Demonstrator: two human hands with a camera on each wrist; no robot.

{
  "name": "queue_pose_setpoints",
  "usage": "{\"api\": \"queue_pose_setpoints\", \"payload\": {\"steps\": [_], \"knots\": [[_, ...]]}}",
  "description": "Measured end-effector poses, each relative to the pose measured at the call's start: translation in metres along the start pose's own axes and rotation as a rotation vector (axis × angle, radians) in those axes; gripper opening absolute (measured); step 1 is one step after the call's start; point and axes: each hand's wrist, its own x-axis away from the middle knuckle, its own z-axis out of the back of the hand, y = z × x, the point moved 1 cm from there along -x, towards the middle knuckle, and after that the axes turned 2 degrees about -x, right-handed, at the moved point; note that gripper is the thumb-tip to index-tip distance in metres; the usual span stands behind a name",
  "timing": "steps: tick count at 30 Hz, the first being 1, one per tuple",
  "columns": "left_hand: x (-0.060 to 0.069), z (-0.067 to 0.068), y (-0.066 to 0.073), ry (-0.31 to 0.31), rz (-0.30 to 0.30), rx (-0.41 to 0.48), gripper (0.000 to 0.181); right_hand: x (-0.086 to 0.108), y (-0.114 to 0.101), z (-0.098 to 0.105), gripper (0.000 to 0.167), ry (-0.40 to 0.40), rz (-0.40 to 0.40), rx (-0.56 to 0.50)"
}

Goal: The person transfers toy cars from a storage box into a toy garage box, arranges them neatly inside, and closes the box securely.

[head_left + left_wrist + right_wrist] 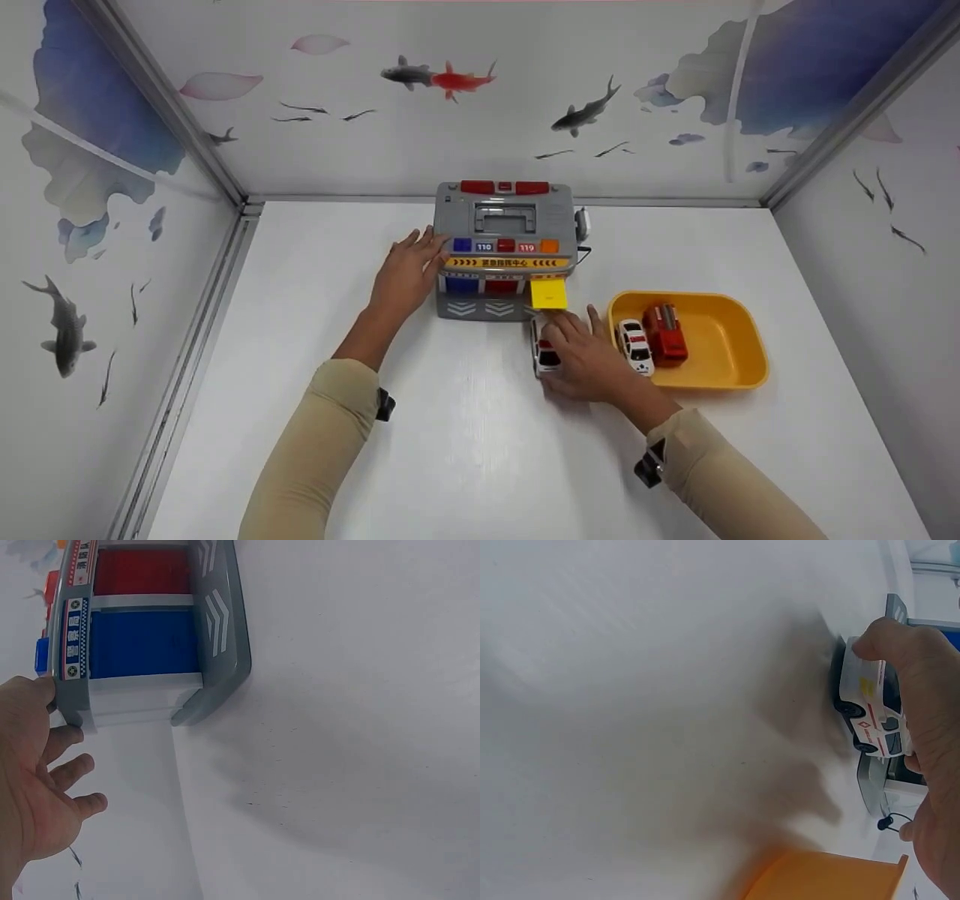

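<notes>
A grey toy station [504,217] with blue and red doors stands at the back of the table; its yellow door [549,294] is raised at the right. My left hand [407,276] rests on the station's left side, the fingers spread, and in the left wrist view the hand [37,772] touches its edge beside the blue door [145,643]. My right hand [589,354] grips a white toy vehicle [545,352] just in front of the yellow door. In the right wrist view the thumb and fingers of the hand [930,705] hold the vehicle [866,694] at its ends.
To the right of my right hand lies a yellow tray [716,345], holding a white toy car [635,346] and a red toy truck [665,334]. A small handset [583,224] hangs on the station's right side. Printed walls enclose the table.
</notes>
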Motion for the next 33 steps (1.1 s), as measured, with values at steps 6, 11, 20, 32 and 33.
{"api": "queue_pose_setpoints", "payload": {"steps": [6,11,20,32,33], "knots": [[0.000,0.000,-0.001,0.010,0.003,0.011,0.055,-0.003,0.000,0.000,0.062,0.058,0.017,0.000],[0.000,0.000,-0.002,0.016,0.001,0.017,0.055,-0.005,0.000,-0.002,0.066,0.096,0.019,0.013],[0.000,-0.001,-0.004,0.022,-0.021,0.016,0.057,-0.013,0.001,-0.005,0.066,0.132,-0.008,0.026],[0.001,-0.001,-0.001,0.009,0.002,0.025,0.055,-0.015,0.001,-0.017,0.051,0.163,-0.056,0.029],[0.001,-0.001,-0.001,0.007,0.003,0.025,0.055,-0.016,0.000,-0.018,0.049,0.166,-0.057,0.028]]}}
